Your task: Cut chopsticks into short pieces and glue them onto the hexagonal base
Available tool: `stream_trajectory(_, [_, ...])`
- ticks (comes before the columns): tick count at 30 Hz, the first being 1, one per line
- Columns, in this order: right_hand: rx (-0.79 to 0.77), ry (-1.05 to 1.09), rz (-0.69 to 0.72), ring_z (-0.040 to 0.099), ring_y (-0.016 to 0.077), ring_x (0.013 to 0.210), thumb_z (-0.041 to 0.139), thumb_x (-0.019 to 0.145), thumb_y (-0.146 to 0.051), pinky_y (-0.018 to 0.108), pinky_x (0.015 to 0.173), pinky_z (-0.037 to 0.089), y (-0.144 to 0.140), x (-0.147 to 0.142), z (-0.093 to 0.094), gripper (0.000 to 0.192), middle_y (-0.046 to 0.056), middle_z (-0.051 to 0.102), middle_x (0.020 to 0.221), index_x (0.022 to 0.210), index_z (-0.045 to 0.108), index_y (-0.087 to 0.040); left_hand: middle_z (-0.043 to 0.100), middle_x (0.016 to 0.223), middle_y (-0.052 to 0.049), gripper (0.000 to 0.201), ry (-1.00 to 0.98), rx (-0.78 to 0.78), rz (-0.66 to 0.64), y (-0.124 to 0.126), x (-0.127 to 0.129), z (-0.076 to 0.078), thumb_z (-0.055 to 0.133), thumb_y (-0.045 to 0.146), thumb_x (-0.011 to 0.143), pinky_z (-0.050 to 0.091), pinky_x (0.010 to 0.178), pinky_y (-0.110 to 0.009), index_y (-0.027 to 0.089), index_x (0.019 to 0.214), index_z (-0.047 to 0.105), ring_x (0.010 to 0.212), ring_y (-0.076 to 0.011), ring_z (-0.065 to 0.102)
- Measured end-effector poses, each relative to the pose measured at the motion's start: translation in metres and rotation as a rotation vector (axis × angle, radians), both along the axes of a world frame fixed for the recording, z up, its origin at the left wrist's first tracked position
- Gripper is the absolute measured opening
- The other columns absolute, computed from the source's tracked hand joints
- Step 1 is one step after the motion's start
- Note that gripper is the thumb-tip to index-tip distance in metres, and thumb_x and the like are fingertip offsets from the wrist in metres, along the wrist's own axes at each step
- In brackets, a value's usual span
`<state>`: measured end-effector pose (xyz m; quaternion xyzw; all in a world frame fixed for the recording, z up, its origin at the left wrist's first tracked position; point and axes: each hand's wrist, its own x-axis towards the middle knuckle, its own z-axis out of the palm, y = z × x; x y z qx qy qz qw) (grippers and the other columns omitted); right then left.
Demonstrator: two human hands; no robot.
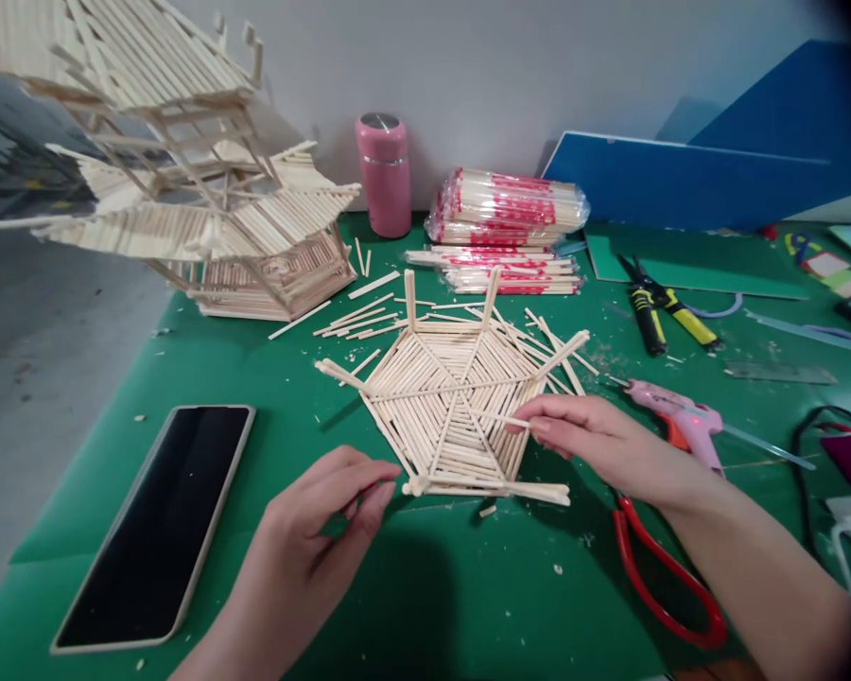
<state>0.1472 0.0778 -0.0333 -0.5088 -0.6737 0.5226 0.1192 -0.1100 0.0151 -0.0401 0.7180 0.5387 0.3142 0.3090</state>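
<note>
Head view: a thin stick [496, 417] is pinched in the right hand [596, 437] over the hexagonal panel [454, 402] at table [425, 586] centre for alignment; the left hand [319, 515], fingers curled empty, steadies its near edge.

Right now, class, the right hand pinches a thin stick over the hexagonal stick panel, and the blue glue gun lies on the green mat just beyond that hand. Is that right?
Not quite: the glue gun is pink, not blue. The head view shows it on the green mat just beyond the right hand, which does pinch a thin stick over the hexagonal stick panel.
</note>
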Motion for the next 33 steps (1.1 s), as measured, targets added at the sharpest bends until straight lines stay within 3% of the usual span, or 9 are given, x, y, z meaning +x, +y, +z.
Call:
stream_trajectory(5, [-0.132, 0.01, 0.241, 0.049, 0.0099, 0.062, 0.045, 0.084, -0.023, 0.02, 0.057, 0.039, 0.019, -0.024, -0.001, 0.019, -0.001, 0.056, 0.07, 0.087, 0.062, -0.016, 0.061, 0.075, -0.001, 0.013, -0.065, -0.036, 0.013, 0.01, 0.003, -0.008, 0.052, 0.017, 0.079, 0.046, 0.056, -0.017, 0.021, 0.084, 0.064, 0.065, -0.0119, 0.059])
stream_trajectory(11, [-0.155, 0.038, 0.392, 0.044, 0.0079, 0.056, 0.05, 0.076, -0.02, 0.017, 0.05, 0.034, 0.031, -0.032, -0.012, 0.011, -0.003, 0.053, 0.065, 0.078, 0.061, -0.016, 0.062, 0.09, -0.004, 0.024, -0.108, -0.128, -0.056, 0.016, 0.0, -0.017, 0.049, 0.013, 0.08, 0.05, 0.066, -0.017, 0.024, 0.098, 0.061, 0.079, -0.0141, 0.063])
stream_trajectory(15, [-0.17, 0.039, 0.421, 0.039, 0.0056, 0.049, 0.051, 0.073, -0.016, 0.015, 0.043, 0.029, 0.036, -0.035, -0.015, 0.009, -0.006, 0.045, 0.056, 0.072, 0.06, -0.016, 0.058, 0.115, -0.008, 0.041, 0.019, -0.153, -0.166, 0.012, -0.008, -0.019, 0.051, 0.015, 0.076, 0.049, 0.083, -0.023, 0.026, 0.115, 0.053, 0.106, -0.0204, 0.056])
stream_trajectory(18, [-0.218, 0.061, 0.476, 0.038, 0.0039, 0.046, 0.052, 0.072, -0.015, 0.013, 0.041, 0.029, 0.039, -0.036, -0.014, 0.008, -0.007, 0.045, 0.053, 0.07, 0.059, -0.015, 0.051, 0.125, -0.008, 0.052, 0.114, -0.174, -0.2, 0.008, -0.01, -0.023, 0.06, 0.019, 0.072, 0.047, 0.086, -0.024, 0.027, 0.122, 0.047, 0.11, -0.0214, 0.054])
stream_trajectory(23, [-0.218, 0.076, 0.55, 0.042, 0.0034, 0.046, 0.054, 0.073, -0.016, 0.011, 0.04, 0.031, 0.041, -0.038, -0.015, 0.008, -0.007, 0.05, 0.054, 0.071, 0.061, -0.015, 0.062, 0.109, -0.004, 0.043, 0.082, -0.107, -0.122, 0.013, 0.001, -0.024, 0.066, 0.025, 0.07, 0.05, 0.075, -0.012, 0.029, 0.112, 0.053, 0.095, -0.0149, 0.063])
stream_trajectory(29, [-0.222, 0.095, 0.614, 0.043, 0.0034, 0.045, 0.054, 0.073, -0.014, 0.011, 0.04, 0.031, 0.042, -0.039, -0.017, 0.01, -0.007, 0.05, 0.052, 0.072, 0.063, -0.014, 0.068, 0.097, -0.001, 0.031, 0.056, -0.057, -0.109, 0.017, 0.008, -0.02, 0.065, 0.023, 0.071, 0.051, 0.069, -0.009, 0.028, 0.101, 0.06, 0.086, -0.014, 0.066])
stream_trajectory(33, [-0.267, 0.128, 0.646, 0.044, 0.0032, 0.046, 0.055, 0.073, -0.017, 0.01, 0.04, 0.032, 0.043, -0.038, -0.02, 0.009, -0.006, 0.052, 0.054, 0.073, 0.063, -0.013, 0.067, 0.095, 0.001, 0.028, 0.033, -0.12, -0.147, 0.017, 0.006, -0.02, 0.062, 0.017, 0.073, 0.05, 0.072, -0.009, 0.028, 0.098, 0.061, 0.084, -0.0118, 0.066])
